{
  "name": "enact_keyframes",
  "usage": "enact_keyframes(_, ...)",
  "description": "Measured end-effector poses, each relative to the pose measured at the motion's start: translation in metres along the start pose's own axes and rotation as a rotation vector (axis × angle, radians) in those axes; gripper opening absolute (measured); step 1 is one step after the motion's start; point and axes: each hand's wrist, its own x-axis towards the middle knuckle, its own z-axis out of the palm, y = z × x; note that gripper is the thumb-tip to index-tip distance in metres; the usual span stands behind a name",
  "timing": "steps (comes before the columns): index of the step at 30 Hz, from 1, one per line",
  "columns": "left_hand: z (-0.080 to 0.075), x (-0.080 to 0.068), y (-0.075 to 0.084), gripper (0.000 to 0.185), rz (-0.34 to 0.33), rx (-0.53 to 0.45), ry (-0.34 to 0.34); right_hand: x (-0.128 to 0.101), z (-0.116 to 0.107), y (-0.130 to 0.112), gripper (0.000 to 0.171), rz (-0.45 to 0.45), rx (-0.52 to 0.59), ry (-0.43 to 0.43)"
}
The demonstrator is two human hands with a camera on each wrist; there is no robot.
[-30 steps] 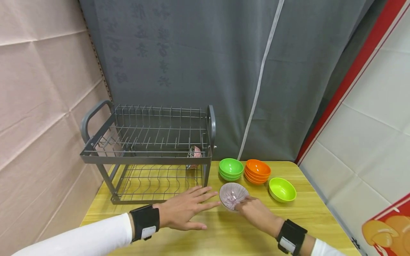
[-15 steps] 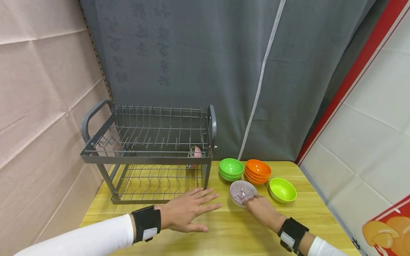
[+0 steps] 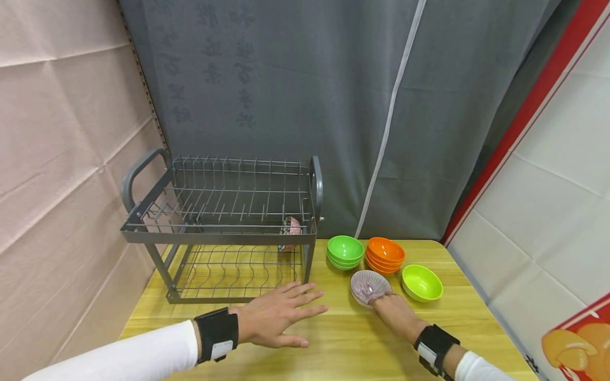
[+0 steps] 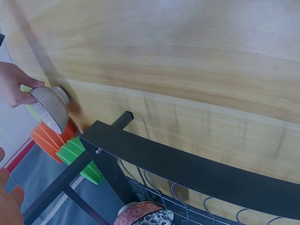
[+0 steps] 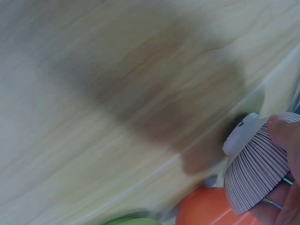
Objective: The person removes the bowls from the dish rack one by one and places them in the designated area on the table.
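Note:
Between thumb and fingers my right hand (image 3: 396,313) pinches the rim of a striped bowl (image 3: 368,284), fingers inside it and thumb outside. Fine dark lines run down its pale outer wall, seen in the right wrist view. Whether its foot touches the table cannot be told. My left hand (image 3: 281,316), fingers spread and holding nothing, is in front of the grey dish rack (image 3: 216,238). A pink-and-black patterned bowl (image 3: 289,234) stands on its side at the right end of the rack's lower tier.
Behind the striped bowl are a stack of green bowls (image 3: 344,251) and a stack of orange bowls (image 3: 384,254). A lime-green bowl (image 3: 421,283) sits to their right. All stand on a wooden table (image 3: 333,349) before a grey curtain (image 3: 267,106).
My right hand has moved the striped bowl to the right, from near the left fingertips to in front of the orange stack. The left hand has hardly moved.

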Motion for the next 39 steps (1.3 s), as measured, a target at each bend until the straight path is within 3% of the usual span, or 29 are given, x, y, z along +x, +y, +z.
enact_keyframes(12, 0.000, -0.001, 0.001, 0.071, 0.000, 0.012, 0.010, -0.005, 0.009, 0.003, 0.019, 0.012, -0.018, -0.017)
enact_keyframes(21, 0.003, -0.004, 0.001, 0.071, 0.004, 0.002, 0.015, -0.006, 0.005, 0.003, 0.007, 0.007, 0.007, -0.054)
enact_keyframes(27, 0.005, -0.007, 0.001, 0.071, 0.004, 0.001, 0.018, -0.003, -0.006, 0.002, 0.051, 0.028, 0.131, -0.100)
enact_keyframes(32, 0.006, -0.009, 0.001, 0.070, -0.007, 0.000, 0.034, 0.002, -0.015, -0.003, 0.058, -0.009, 0.161, -0.029)
enact_keyframes(39, 0.007, -0.013, 0.000, 0.070, -0.023, -0.028, 0.026, 0.007, -0.027, -0.016, 0.066, -0.031, 0.224, -0.001)
